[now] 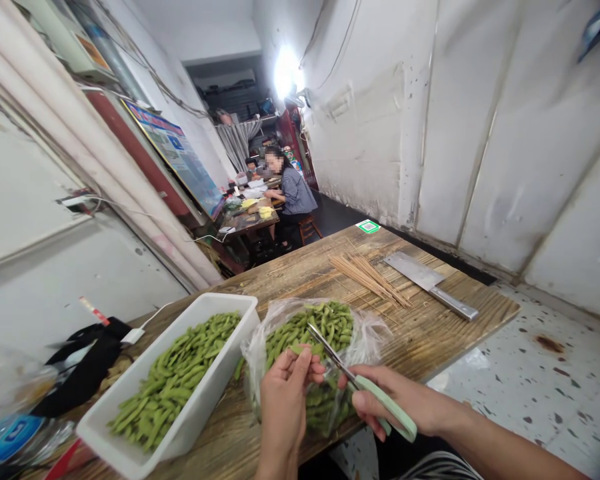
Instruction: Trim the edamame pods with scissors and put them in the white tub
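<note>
My left hand (287, 387) is closed in a pinch on a green edamame pod (300, 349), above the open plastic bag. In my right hand (380, 393) is a pair of scissors (386, 403) with pale green handles. Its metal blades point up and left, close to the pod; whether they touch it I cannot tell. Many more pods fill the clear plastic bag (370, 333) beneath both hands. To the left, a long white plastic bin (215, 380) holds a heap of edamame pods (180, 380).
A cleaver (415, 270) and a bundle of thin wooden skewers (367, 277) lie on the wooden table (290, 277) beyond the bag. A plastic bottle (20, 437) lies at the lower left. Farther back, a person (297, 193) sits at another table.
</note>
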`<state>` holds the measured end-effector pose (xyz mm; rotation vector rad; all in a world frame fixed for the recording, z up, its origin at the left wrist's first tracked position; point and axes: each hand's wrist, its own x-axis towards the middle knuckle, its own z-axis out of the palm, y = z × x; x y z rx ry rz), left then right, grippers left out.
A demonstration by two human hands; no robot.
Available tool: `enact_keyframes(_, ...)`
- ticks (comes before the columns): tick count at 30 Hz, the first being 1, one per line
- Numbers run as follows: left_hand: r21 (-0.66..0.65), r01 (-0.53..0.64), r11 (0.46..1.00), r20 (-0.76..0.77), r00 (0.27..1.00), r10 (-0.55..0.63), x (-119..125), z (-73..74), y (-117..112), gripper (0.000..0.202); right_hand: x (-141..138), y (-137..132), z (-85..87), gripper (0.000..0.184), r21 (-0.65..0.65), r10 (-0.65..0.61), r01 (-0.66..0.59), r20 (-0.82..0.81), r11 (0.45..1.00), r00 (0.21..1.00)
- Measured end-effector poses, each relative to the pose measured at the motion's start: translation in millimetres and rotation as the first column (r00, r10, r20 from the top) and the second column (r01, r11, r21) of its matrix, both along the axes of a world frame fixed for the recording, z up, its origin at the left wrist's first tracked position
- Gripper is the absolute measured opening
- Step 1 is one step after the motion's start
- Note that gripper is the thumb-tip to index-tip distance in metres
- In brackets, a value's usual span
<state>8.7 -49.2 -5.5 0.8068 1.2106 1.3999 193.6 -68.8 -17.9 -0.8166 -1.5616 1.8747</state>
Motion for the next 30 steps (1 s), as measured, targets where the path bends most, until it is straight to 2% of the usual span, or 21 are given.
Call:
enact_keyframes(4,0.011,-0.002,1.000,-0.021,1.000,0.003,-1,-1.4,1,0.042,-1,0,0.0,0.054,-0.010,-0.016,0.016,-0.009,1.000,1.000)
enact_keyframes(9,0.011,0.015,1.000,-0.057,0.998,-0.014,-3,-3.1,4,0.042,-4,4,-5.6,0.050,-0.157,-0.073,0.063,-0.062,0.986,0.995)
enact_keyframes(12,0.015,0.058,0.998,-0.061,0.997,-0.057,-4,-1.7,5,0.043,-2,7,-6.6,0.051,-0.133,-0.089,0.084,-0.037,0.988,0.995)
enact_keyframes(15,0.001,0.122,0.993,-0.070,0.990,-0.121,-6,0.2,3,0.044,3,7,-4.5,0.055,-0.052,-0.043,0.042,-0.007,0.998,0.999)
enact_keyframes(19,-0.021,0.199,0.980,-0.219,0.955,-0.199,-11,-0.5,0,0.044,7,7,-0.8,0.058,-0.002,0.016,-0.016,0.042,1.000,0.999)
enact_keyframes(24,-0.027,0.257,0.966,-0.459,0.855,-0.241,-16,-0.7,-2,0.040,7,8,4.8,0.056,0.018,0.057,-0.058,0.022,0.998,0.998)
enact_keyframes(30,-0.075,0.290,0.954,-0.531,0.798,-0.284,-18,3.2,-3,0.043,-1,10,8.8,0.051,-0.008,0.022,-0.022,0.037,1.000,0.999)
